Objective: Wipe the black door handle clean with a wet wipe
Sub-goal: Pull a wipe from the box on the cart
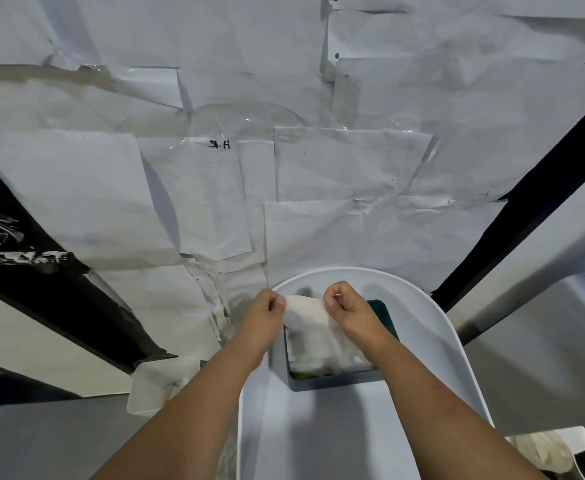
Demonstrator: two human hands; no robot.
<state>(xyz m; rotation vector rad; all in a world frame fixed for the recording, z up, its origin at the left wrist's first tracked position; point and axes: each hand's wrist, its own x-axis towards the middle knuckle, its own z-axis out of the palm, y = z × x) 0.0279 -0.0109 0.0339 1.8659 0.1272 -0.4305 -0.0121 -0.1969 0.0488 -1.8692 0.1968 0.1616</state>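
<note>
Your left hand (pixel 267 311) and right hand (pixel 348 308) each pinch top corner of wet wipe (pixel 310 318), fingers curled tight, stretching it between them. Wipe hangs above dark box (pixel 336 381) of wipes on white tray (pixel 318 431). Door handle not visible.

Two hands are at work: the left hand (pixel 266 311) and the right hand (pixel 348 308), both at six o'clock. Between them hangs one wipe (pixel 310 315). One dark box (pixel 332 377) sits below on one white tray (pixel 457 358). One clear tub (pixel 152 386) lies at seven o'clock. Two black bars cross the papered wall.
</note>
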